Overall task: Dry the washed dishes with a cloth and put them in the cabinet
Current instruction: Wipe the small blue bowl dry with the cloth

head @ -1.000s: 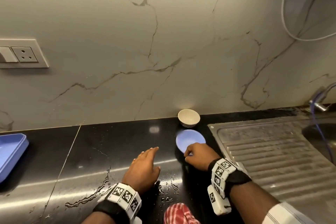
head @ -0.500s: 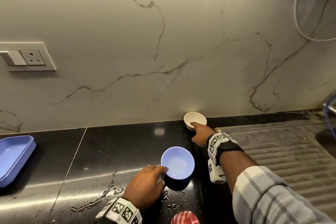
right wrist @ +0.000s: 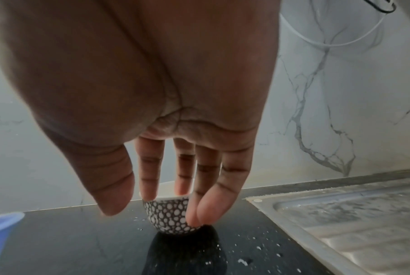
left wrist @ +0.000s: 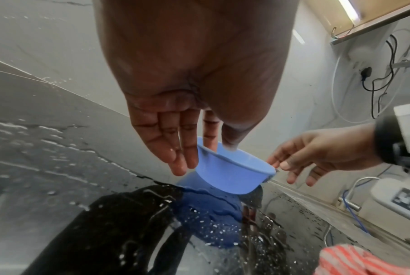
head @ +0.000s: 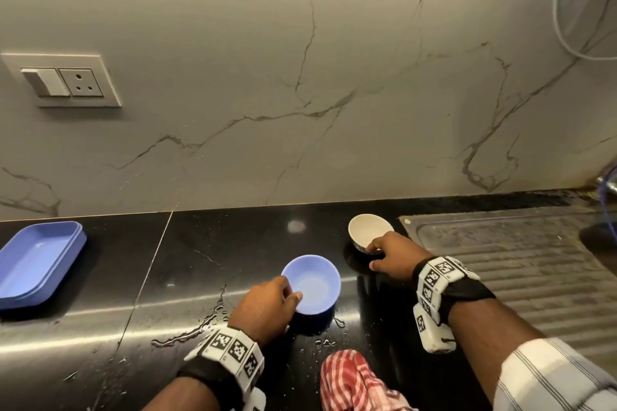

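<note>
A blue plastic bowl (head: 314, 287) (left wrist: 234, 173) hangs tilted just over the wet black counter (head: 233, 243). My left hand (head: 293, 297) (left wrist: 205, 158) pinches its near-left rim, thumb inside, fingers on the outer wall. A small white bowl (head: 369, 230) with a dark dotted outside (right wrist: 168, 214) stands near the wall. My right hand (head: 372, 255) (right wrist: 152, 208) reaches over it with nearly straight fingers: two fingertips at its rim, two against its outer wall, the thumb apart. A red checked cloth (head: 354, 384) (left wrist: 355, 260) lies at the counter's front edge.
A blue rectangular tray (head: 36, 264) sits at the far left of the counter. The steel drainboard (head: 517, 264) (right wrist: 340, 214) lies right of the white bowl. Water is pooled on the counter (head: 200, 327) left of my left wrist. The marble wall carries a socket (head: 66, 80).
The blue bowl went from my right hand to my left and came nearer and leftward. My right hand then reached back to the white bowl and now touches its rim.
</note>
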Motion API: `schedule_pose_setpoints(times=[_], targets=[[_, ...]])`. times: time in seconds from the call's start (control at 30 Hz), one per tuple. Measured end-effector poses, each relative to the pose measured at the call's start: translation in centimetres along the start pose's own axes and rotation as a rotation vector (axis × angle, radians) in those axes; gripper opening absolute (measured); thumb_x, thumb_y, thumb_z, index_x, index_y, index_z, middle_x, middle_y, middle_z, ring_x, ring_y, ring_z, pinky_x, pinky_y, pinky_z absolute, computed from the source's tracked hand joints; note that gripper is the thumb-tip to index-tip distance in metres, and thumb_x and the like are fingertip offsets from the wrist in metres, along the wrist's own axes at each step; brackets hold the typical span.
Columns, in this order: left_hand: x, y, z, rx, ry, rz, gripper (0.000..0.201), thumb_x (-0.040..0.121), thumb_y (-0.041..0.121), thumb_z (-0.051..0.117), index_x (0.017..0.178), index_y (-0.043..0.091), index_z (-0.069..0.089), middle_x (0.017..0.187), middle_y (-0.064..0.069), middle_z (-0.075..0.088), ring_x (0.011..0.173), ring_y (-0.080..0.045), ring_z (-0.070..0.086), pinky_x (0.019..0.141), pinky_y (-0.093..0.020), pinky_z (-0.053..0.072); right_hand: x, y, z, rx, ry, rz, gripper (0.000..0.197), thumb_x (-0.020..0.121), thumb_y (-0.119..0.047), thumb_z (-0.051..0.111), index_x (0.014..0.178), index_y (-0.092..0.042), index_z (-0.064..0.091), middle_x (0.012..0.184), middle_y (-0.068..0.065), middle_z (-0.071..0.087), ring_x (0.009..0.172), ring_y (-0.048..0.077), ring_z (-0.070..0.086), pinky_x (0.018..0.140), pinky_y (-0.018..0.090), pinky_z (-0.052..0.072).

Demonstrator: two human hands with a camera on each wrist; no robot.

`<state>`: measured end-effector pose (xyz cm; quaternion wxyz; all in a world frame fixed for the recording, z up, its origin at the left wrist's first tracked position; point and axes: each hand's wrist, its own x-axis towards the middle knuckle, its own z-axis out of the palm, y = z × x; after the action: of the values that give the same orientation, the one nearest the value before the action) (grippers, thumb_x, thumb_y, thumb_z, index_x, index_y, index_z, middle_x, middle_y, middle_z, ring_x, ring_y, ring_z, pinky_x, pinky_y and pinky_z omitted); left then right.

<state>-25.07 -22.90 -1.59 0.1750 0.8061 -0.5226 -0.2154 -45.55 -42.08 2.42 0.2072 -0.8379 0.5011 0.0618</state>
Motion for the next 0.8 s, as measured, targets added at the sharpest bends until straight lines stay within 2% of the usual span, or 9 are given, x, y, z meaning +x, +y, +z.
schedule_pose_setpoints(times=[0.07,0.17,0.3,0.4,0.5,0.63,0.73,0.8], targets=[[-0.6,-0.7,-0.4,-0.025,0.019,-0.044,0.021,0.091,0.044,0.062,0.084,0.025,0.056,0.084,0.006,0.066,0.079,-0.015,0.060,0.064,-0.029,0.038,-1.8,0.2,0.1,0.012,0.001,0.000,0.039,0.087,-0.030,0.067,0.126,-0.025,0.065,0.130,0.004,0.058,0.118,0.022,0.056,0.100,0.030,0.044],[-1.8,-2.1,-0.8,-0.085,0.029,-0.120,0.016,0.085,0.035,0.067,0.084,0.025,0.054,0.084,0.006,0.067,0.084,-0.018,0.063,0.066,-0.029,0.040,-4.6,0.2,0.4,0.043,-0.014,0.002,0.037,0.087,-0.029,0.068,0.124,-0.025,0.066,0.126,0.003,0.065,0.115,0.020,0.060,0.095,0.028,0.046],[-4.1,-3.0,-1.6,-0.258,0.072,-0.210,0.017,0.081,0.017,0.062,0.089,0.022,0.048,0.081,0.000,0.066,0.076,-0.024,0.067,0.068,-0.035,0.052,-8.3,-0.7,1.2,0.047,0.013,-0.017,0.043,0.088,-0.030,0.068,0.130,-0.025,0.062,0.131,0.003,0.059,0.120,0.021,0.056,0.102,0.030,0.042],[-5.9,-3.4,-2.4,-0.372,0.069,-0.235,0.020,0.081,0.010,0.057,0.096,0.019,0.047,0.082,-0.007,0.067,0.067,-0.028,0.070,0.062,-0.038,0.059,-11.5,-2.5,2.7,0.116,0.040,-0.080,0.045,0.089,-0.031,0.067,0.132,-0.023,0.059,0.132,0.001,0.059,0.119,0.015,0.057,0.100,0.024,0.041],[-7.8,-4.3,-3.1,-0.500,0.059,-0.242,0.027,0.077,0.013,0.058,0.101,0.023,0.051,0.089,-0.010,0.069,0.069,-0.030,0.072,0.060,-0.044,0.062,-14.7,-4.7,5.0,0.158,-0.049,-0.110,0.051,0.087,-0.044,0.067,0.134,-0.028,0.056,0.131,-0.006,0.058,0.113,0.007,0.057,0.098,0.025,0.047],[-8.8,-6.5,-3.3,-0.607,0.064,-0.234,0.033,0.061,0.027,0.055,0.093,0.026,0.061,0.094,-0.006,0.070,0.083,-0.030,0.071,0.072,-0.053,0.061,-17.6,-6.7,8.0,0.012,-0.132,-0.115,0.080,0.072,-0.067,0.066,0.143,-0.036,0.044,0.136,-0.005,0.049,0.122,0.014,0.053,0.104,0.032,0.045],[-9.2,-7.2,-3.8,-0.680,0.070,-0.241,0.033,0.062,0.024,0.057,0.095,0.022,0.062,0.095,-0.011,0.070,0.082,-0.032,0.072,0.070,-0.054,0.061,-18.4,-7.5,9.5,-0.105,-0.105,-0.072,0.076,0.076,-0.058,0.067,0.144,-0.040,0.038,0.136,-0.004,0.044,0.126,0.020,0.048,0.104,0.037,0.045],[-9.8,-6.6,-4.8,-0.735,0.074,-0.243,0.027,0.073,0.013,0.058,0.100,0.016,0.060,0.100,-0.015,0.068,0.076,-0.028,0.070,0.062,-0.043,0.062,-18.6,-7.8,10.0,-0.116,-0.060,-0.061,0.063,0.082,-0.048,0.062,0.141,-0.041,0.041,0.134,-0.002,0.045,0.123,0.022,0.051,0.103,0.038,0.046]])
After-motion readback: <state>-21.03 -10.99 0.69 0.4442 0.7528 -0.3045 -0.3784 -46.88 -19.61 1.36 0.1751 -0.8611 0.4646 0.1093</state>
